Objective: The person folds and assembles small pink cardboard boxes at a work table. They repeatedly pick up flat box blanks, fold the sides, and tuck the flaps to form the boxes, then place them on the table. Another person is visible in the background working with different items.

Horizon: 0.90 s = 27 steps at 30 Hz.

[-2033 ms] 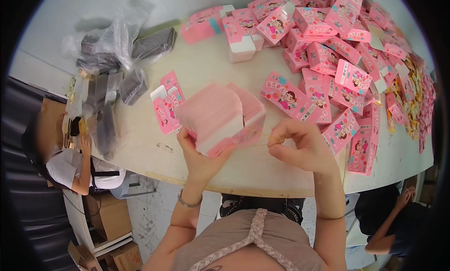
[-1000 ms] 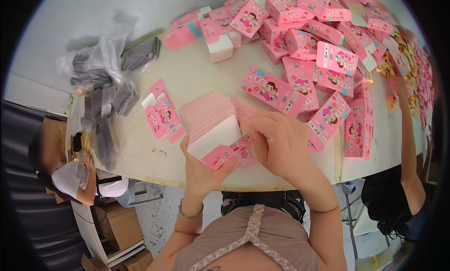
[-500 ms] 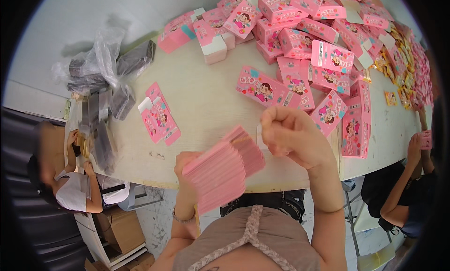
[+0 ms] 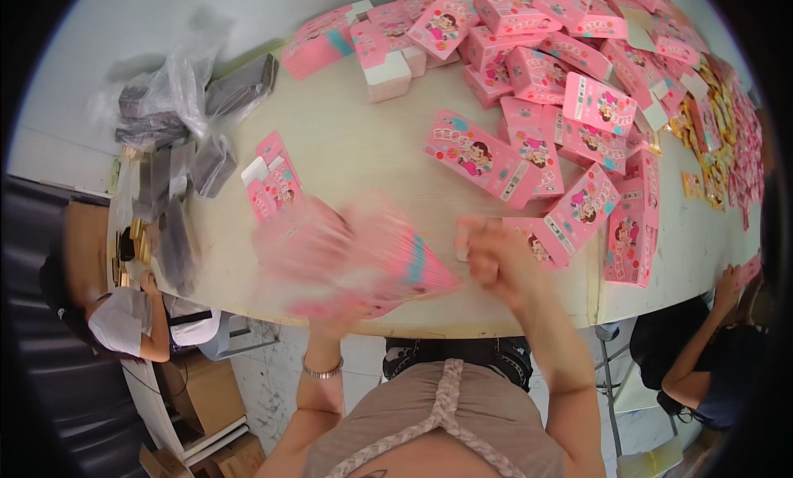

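Note:
My left hand [image 4: 340,317] grips a thick stack of flat pink cartons [image 4: 355,255] from below. The stack is smeared by motion and fanned out over the table's near edge, and it hides most of the fingers. Just right of the stack is my right hand [image 4: 496,259], its fingers curled in a pinch. A small whitish bit shows at its fingertips, too blurred to name. Behind the stack, a few loose flat cartons [image 4: 273,180] lie on the table [image 4: 347,156].
Filled pink boxes [image 4: 529,73] are heaped at the back right, beside yellow and pink small packets [image 4: 723,139]. Dark plastic-wrapped bundles [image 4: 239,85] lie at the left. One person [image 4: 124,317] sits at the left, another [image 4: 702,346] at the right.
The stack has swung left and spread out in my left hand, turning its printed sides into view. My right hand has dropped slightly, still curled. The view has shifted a little.

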{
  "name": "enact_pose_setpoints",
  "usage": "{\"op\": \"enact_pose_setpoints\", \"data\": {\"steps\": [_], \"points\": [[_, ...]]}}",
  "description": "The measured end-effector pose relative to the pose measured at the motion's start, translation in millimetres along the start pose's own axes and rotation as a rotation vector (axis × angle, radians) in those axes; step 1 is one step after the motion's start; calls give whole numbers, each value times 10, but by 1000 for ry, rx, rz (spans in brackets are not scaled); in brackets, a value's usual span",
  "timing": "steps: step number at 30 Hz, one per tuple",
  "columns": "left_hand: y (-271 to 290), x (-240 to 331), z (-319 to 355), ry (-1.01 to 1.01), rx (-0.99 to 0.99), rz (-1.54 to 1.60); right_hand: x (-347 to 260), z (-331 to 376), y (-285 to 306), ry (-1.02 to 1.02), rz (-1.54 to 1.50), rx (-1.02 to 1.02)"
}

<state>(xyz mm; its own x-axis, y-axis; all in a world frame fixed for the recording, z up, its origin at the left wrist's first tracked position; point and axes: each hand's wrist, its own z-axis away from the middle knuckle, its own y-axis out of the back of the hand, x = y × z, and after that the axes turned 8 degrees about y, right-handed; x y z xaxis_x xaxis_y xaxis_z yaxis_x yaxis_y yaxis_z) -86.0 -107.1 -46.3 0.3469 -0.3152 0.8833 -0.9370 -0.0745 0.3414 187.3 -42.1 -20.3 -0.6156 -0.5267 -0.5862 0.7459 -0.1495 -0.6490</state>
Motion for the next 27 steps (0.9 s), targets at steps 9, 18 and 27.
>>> {"op": "enact_pose_setpoints", "data": {"steps": [9, 18, 27], "points": [[-22, 178, -630, 490, 369, 1240, 455, 1036, 463, -29, 998, -77], [-112, -68, -935, 846, -87, 673, 269, 1950, 1047, -390, 2178, -304], [86, -255, -1164, 816, -320, 270, 77, 874, 425, 1032, 2206, -343]]}}
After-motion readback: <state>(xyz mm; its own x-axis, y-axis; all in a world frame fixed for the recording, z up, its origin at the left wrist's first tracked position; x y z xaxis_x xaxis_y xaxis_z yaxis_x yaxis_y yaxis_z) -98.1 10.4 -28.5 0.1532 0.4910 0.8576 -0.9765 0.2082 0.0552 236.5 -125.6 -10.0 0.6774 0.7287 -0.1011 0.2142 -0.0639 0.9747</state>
